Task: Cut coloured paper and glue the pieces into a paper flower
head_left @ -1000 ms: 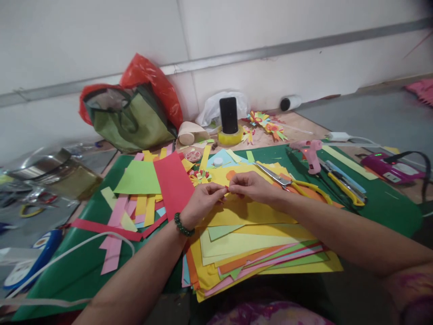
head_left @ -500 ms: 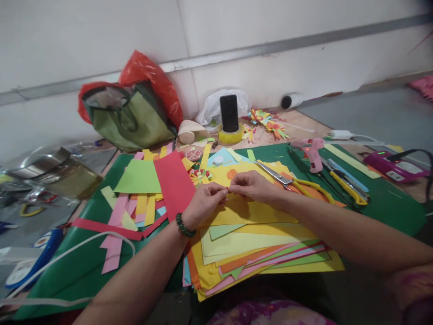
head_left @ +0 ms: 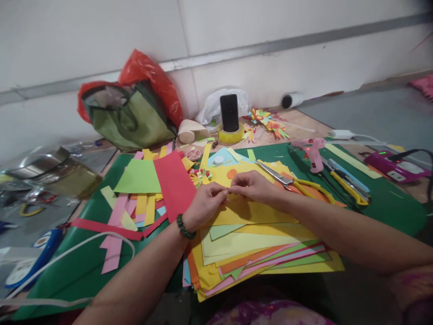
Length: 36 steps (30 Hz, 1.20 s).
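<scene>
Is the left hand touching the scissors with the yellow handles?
Apart. The head view shows the left hand short of the scissors, with yellow paper visible between its fingertips and the blade tips.

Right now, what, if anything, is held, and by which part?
Seemingly a red scrap, pinched by the left hand and right hand; too small and covered to tell which part.
</scene>
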Tool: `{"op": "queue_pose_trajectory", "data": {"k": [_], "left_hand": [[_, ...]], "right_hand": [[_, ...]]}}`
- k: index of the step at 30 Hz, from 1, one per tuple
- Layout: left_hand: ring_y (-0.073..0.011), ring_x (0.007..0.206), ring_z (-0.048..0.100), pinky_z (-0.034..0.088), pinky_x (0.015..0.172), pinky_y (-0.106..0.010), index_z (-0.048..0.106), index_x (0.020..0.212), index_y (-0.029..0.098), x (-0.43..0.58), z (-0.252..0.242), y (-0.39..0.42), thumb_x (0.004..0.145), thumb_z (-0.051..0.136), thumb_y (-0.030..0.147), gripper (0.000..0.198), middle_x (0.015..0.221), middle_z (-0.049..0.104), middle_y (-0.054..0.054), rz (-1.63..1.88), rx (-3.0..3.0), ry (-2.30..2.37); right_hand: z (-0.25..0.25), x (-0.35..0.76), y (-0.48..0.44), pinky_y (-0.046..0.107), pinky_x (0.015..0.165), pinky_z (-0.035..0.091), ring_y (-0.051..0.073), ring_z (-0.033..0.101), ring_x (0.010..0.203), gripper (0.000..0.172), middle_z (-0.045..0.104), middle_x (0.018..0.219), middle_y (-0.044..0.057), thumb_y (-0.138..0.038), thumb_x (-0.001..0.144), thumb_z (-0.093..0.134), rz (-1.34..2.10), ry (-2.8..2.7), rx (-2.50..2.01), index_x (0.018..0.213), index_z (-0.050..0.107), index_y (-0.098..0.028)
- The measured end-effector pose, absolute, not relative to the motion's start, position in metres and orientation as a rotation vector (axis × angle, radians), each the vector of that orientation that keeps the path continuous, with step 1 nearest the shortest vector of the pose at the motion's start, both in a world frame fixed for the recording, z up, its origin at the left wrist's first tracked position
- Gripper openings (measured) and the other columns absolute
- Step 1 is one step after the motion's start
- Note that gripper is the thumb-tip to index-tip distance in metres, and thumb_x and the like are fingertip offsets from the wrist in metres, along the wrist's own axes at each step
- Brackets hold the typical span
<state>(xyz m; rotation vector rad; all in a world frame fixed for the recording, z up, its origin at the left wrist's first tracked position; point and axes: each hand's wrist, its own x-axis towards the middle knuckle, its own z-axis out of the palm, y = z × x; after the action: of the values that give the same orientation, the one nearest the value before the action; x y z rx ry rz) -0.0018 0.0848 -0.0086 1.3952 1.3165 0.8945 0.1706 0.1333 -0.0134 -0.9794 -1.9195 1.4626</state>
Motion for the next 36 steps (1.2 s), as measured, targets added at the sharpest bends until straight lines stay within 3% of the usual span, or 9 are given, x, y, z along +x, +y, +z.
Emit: {"op": "queue_pose_trajectory", "data": {"k": [13, 18, 24, 29, 36], "left_hand": [[-0.0132, 0.062, 0.056, 0.046, 0.056, -0.023, 0.063, 0.054, 0.017, -0.0028, -0.0087, 0.0844, 0.079, 0.055, 0.033, 0.031, 0.066, 0.062, -0.005, 0.912, 1.58, 1.359], [-0.0132, 0.062, 0.056, 0.044, 0.059, -0.024, 0.061, 0.049, 0.018, -0.0027, -0.0074, 0.0868, 0.079, 0.054, 0.027, 0.032, 0.06, 0.061, -0.003, 0.948, 1.696, 1.361], [-0.0139, 0.066, 0.055, 0.045, 0.061, -0.025, 0.061, 0.055, 0.018, -0.0046, -0.0015, 0.0865, 0.081, 0.055, 0.035, 0.032, 0.067, 0.062, -0.003, 1.131, 1.613, 1.422], [-0.0171, 0.076, 0.057, 0.044, 0.055, -0.024, 0.066, 0.061, 0.017, -0.0023, -0.003, 0.0848, 0.08, 0.056, 0.039, 0.031, 0.077, 0.061, -0.006, 1.256, 1.593, 1.427], [-0.018, 0.082, 0.059, 0.047, 0.077, -0.029, 0.072, 0.067, 0.019, 0.0033, -0.008, 0.0838, 0.083, 0.054, 0.034, 0.029, 0.08, 0.067, -0.006, 1.273, 1.71, 1.381]], "right_hand": [[-0.017, 0.1711, 0.1349, 0.021, 0.045, 0.032, 0.007, 0.044, 0.048, 0.027, 0.052, 0.053, -0.004, -0.04, 0.074, 0.067, 1.489, -1.909, -0.944, 0.066, 0.057, -0.016], [-0.0154, 0.1704, 0.1348, 0.021, 0.045, 0.032, 0.006, 0.044, 0.047, 0.031, 0.052, 0.053, -0.004, -0.043, 0.072, 0.069, 1.527, -1.877, -0.929, 0.064, 0.057, -0.016], [-0.0087, 0.1719, 0.1381, 0.022, 0.05, 0.042, 0.007, 0.05, 0.051, 0.035, 0.057, 0.063, -0.003, -0.049, 0.071, 0.069, 1.619, -1.603, -0.957, 0.075, 0.059, -0.016], [-0.0086, 0.1708, 0.138, 0.022, 0.05, 0.041, 0.007, 0.051, 0.051, 0.038, 0.059, 0.06, -0.002, -0.047, 0.063, 0.079, 1.752, -1.627, -0.896, 0.076, 0.066, -0.014], [-0.0119, 0.169, 0.1381, 0.022, 0.047, 0.041, 0.007, 0.051, 0.048, 0.045, 0.062, 0.06, -0.001, -0.057, 0.062, 0.078, 1.699, -1.617, -0.877, 0.07, 0.068, -0.014]]}}
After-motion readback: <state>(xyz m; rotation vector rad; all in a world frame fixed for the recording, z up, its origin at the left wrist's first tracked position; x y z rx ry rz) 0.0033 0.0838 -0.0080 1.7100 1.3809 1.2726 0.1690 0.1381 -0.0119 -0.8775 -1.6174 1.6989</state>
